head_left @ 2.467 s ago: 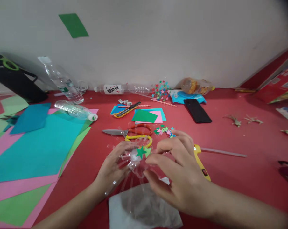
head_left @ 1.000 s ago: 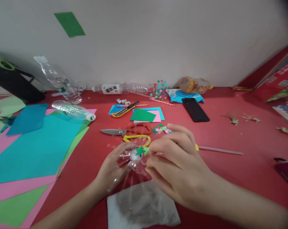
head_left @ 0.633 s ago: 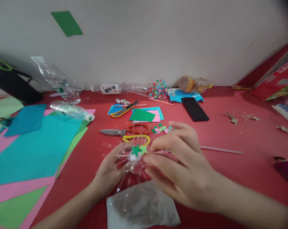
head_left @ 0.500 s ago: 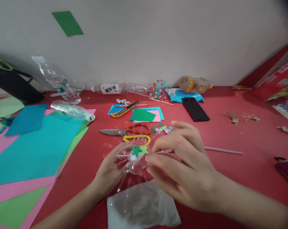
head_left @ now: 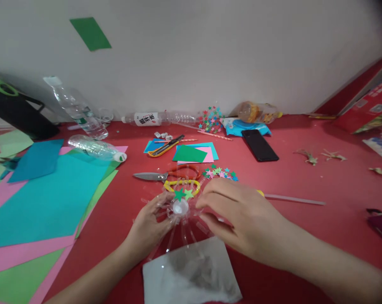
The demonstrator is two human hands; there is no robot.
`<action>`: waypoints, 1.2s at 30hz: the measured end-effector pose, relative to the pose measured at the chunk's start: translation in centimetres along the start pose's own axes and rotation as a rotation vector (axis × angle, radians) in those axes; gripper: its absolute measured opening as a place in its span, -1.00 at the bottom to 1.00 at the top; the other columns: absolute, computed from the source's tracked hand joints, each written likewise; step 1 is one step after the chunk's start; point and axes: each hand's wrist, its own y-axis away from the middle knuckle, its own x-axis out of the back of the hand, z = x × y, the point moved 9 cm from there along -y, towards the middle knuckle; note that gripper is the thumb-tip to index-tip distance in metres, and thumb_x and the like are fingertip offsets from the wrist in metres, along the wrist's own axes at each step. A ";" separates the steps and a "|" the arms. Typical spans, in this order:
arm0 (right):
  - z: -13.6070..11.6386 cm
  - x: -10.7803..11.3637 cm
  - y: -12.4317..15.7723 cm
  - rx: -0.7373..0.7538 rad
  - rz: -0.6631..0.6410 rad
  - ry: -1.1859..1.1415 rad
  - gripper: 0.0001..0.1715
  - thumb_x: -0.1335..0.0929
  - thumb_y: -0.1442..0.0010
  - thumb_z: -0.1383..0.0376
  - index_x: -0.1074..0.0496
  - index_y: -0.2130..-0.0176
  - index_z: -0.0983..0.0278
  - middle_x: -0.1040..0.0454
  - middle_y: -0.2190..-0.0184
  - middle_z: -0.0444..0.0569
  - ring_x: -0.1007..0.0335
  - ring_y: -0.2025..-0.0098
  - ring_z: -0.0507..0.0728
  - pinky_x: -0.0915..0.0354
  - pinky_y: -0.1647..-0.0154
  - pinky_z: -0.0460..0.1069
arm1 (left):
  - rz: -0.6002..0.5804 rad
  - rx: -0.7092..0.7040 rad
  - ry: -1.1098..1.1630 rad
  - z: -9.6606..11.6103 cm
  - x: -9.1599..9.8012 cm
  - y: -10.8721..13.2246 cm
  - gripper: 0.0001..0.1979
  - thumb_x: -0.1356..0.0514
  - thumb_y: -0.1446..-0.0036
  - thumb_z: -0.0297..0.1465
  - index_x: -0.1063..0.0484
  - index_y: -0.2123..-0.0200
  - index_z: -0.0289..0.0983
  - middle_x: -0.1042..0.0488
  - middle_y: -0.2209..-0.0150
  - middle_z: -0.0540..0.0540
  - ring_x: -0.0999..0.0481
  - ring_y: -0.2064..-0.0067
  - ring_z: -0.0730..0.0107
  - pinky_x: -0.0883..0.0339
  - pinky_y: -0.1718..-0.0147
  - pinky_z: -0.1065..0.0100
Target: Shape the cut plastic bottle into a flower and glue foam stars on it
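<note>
A clear plastic bottle top [head_left: 180,207], cut into thin strips that fan outward, is between my hands, its white round middle facing me. My left hand [head_left: 153,217] grips it from the left, fingers behind and thumb in front. A dark green star [head_left: 180,194] and a light green star [head_left: 188,194] sit on its upper strips. At the right side, the bent fingers and thumb of my right hand [head_left: 238,217] close on the strips; the fingertips are partly hidden. Scissors [head_left: 151,176] with red and yellow handles lie just behind, beside a small pile of paper stars [head_left: 220,172].
Large coloured sheets [head_left: 45,198] cover the left side. A yellow utility knife [head_left: 165,146], small paper cards [head_left: 191,153] and a black phone [head_left: 259,145] lie farther back. Plastic bottles [head_left: 94,147] rest along the wall. A grey-white cloth-like piece [head_left: 191,274] lies in front of me.
The cut bottle top has tilted so its white middle shows more fully, and the two green stars sit slightly higher. My right hand has dropped a little and its fingers are more curled.
</note>
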 end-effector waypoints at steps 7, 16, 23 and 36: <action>-0.9 0.7 0.4 0.079 0.172 0.031 -0.87 -0.31 -0.25 0.40 -0.43 0.17 0.33 -0.46 0.26 -0.03 -0.35 0.19 0.07 -0.32 0.20 -0.02 | -0.078 -0.091 -0.075 -0.4 -0.4 0.0 -0.66 -0.31 0.04 -0.34 -0.49 0.14 -0.24 -0.61 0.09 -0.17 -0.61 0.09 0.13 -0.48 0.08 0.13; 0.2 0.3 0.3 -0.035 0.085 -0.015 -0.83 -0.31 -0.23 0.37 -0.43 0.14 0.31 -0.46 0.24 -0.04 -0.37 0.23 0.07 -0.34 0.25 -0.03 | -0.059 -0.168 -0.175 1.0 -0.3 0.1 -0.75 -0.30 0.06 -0.34 -0.53 0.23 -0.22 -0.64 0.16 -0.15 -0.63 0.15 0.15 -0.49 0.08 0.13; -0.5 0.3 0.1 0.029 0.092 0.002 -0.86 -0.33 -0.20 0.40 -0.46 0.20 0.35 -0.45 0.30 -0.04 -0.36 0.27 0.06 -0.30 0.35 -0.05 | -0.065 -0.146 -0.173 1.5 -0.2 0.0 -0.75 -0.30 0.03 -0.33 -0.53 0.21 -0.21 -0.65 0.18 -0.09 -0.64 0.16 0.17 -0.51 0.12 0.19; -1.5 -0.4 0.2 0.132 0.138 0.137 -0.82 -0.27 -0.28 0.40 -0.47 0.21 0.37 -0.43 0.33 0.00 -0.28 0.27 0.09 -0.26 0.29 0.00 | -0.066 -0.269 -0.224 2.3 -0.5 0.1 -0.81 -0.29 0.00 -0.32 -0.54 0.25 -0.16 -0.60 0.14 -0.09 -0.59 0.12 0.22 -0.50 0.11 0.20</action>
